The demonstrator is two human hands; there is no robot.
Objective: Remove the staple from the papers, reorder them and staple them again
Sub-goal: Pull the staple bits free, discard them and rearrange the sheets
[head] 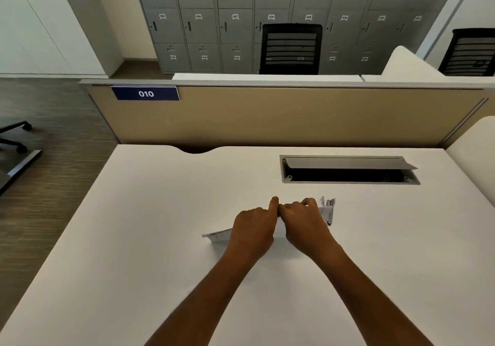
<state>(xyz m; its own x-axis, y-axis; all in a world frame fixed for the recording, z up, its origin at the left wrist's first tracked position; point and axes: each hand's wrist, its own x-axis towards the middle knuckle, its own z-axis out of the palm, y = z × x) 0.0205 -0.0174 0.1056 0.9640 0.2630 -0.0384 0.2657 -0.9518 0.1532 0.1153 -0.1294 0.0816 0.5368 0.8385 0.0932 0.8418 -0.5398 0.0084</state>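
Hands meet mid-tabletop (134,238): left hand (253,228) and right hand (304,225), knuckles touching, fingers curled on one sheaf of papers (218,236). One metal stapler (329,210) lies just beside the right hand. Behind stand one open cable hatch (348,170), a partition sign (146,93) reading 010, numbered grey lockers (235,19) and two black chairs (290,48).

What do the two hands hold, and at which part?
The left hand and right hand pinch the papers near their raised far edge.
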